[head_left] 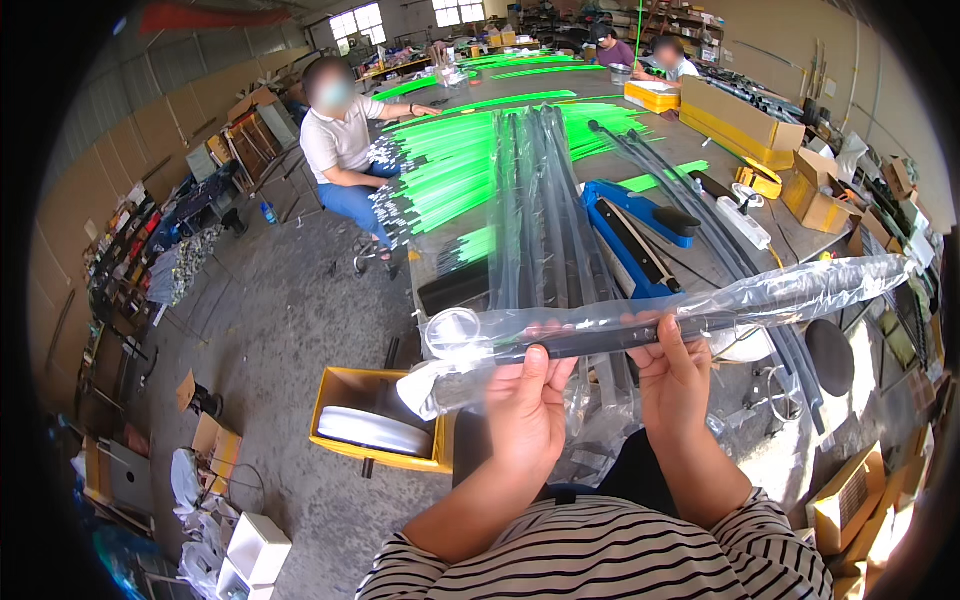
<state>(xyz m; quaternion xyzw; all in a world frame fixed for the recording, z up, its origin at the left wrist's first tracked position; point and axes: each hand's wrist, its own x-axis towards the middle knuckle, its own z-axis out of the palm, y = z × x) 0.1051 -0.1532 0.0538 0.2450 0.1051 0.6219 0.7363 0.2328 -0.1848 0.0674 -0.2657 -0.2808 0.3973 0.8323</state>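
I see both hands, left hand and right hand, each grip closed on the bagged dark rod, its long axis left-right, right end slightly raised.

left hand — raised, fingers curled | right hand — raised, pinching

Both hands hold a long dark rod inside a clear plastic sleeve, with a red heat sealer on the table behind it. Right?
Not quite: the heat sealer is blue, not red, as the head view shows. The left hand and right hand do hold the dark rod inside the clear plastic sleeve.
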